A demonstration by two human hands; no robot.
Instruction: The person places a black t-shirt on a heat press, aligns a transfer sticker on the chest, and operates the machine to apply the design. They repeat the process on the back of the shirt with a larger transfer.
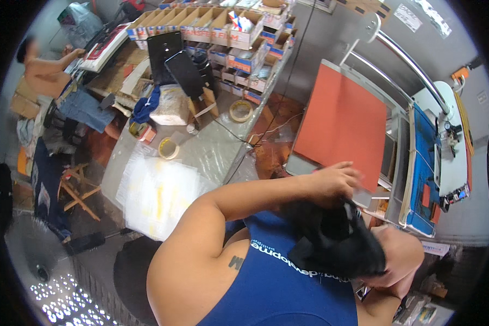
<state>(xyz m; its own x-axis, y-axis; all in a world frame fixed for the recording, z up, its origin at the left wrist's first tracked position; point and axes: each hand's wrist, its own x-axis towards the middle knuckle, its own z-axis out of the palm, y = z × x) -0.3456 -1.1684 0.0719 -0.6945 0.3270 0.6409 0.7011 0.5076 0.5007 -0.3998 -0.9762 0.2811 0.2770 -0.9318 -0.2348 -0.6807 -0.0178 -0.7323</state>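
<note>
The left hand point(334, 183), fingers half curled, lies at the top of the black cloth point(337, 239), right of the table point(214, 155); whether it pinches I cannot tell, and the cloth hides the right hand. The table bears two tape rolls point(232, 112), one pile of pale sheets point(155, 195) and many boxes point(195, 27) at its far end; one red pad point(339, 122) stands to its right, one co-worker point(49, 79) and one wooden stool point(76, 195) to its left.

So the left arm point(250, 198) is slung right across the chest, elbow bent, left hand point(334, 186) out with fingers loosely curled. Right arm point(399, 255) is folded up close, can't make out its fingers.
</note>
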